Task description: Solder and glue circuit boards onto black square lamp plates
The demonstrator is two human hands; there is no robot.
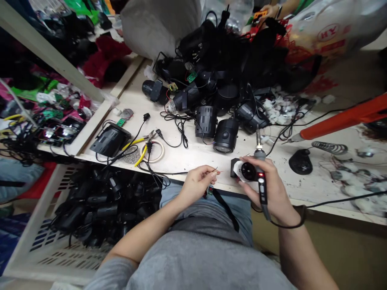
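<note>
My left hand [200, 180] is pinched at the table's front edge on the end of a black cable [175, 173], whose thin bare wires [218, 170] stick out past the fingertips. My right hand [273, 183] is wrapped round a soldering iron [262, 193] with a lit red display, its metal tip pointing away from me. The same hand also steadies a small black round lamp part [248, 171] with a white rim. A small green circuit board [209, 190] hangs by the edge beneath my left hand.
Black lamp housings [226, 135] are heaped at the back. Yellow-handled pliers [140, 155] lie by a ring of tape [157, 150]. An orange tool [341, 117] juts in from the right, near a solder coil [329, 147]. Below left stands a white crate [33, 257] of black parts. Another person's hand [270, 11] shows behind.
</note>
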